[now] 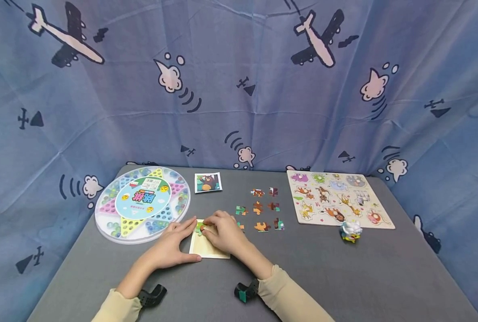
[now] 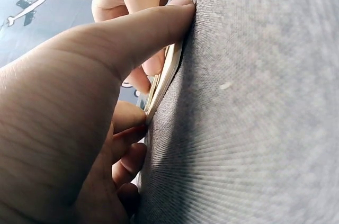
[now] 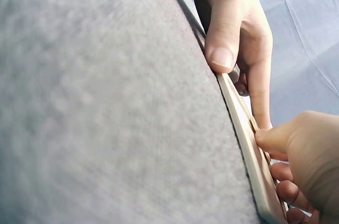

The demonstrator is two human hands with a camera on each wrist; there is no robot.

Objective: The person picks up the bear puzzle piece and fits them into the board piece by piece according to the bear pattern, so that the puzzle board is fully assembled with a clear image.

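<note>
A small, shallow wooden puzzle tray [image 1: 208, 250] lies on the grey table, with green and brown jigsaw pieces [image 1: 200, 228] at its upper left corner. My left hand [image 1: 173, 246] rests along the tray's left side, thumb on the lower left corner and fingers extended towards the top edge. Over the tray's upper part, my right hand [image 1: 224, 232] bends its fingers and pinches a puzzle piece, mostly hidden beneath them. In the right wrist view, the right thumb [image 3: 273, 138] meets a thin wooden edge just above the tray rim [image 3: 243, 134].
Several loose puzzle pieces [image 1: 259, 208] lie right of the tray. A bear picture card [image 1: 208, 182] sits behind it. A round Chinese checkers board [image 1: 142, 205] is at left; an animal peg board [image 1: 337, 199] and a small white-topped toy figure [image 1: 350, 231] are at right.
</note>
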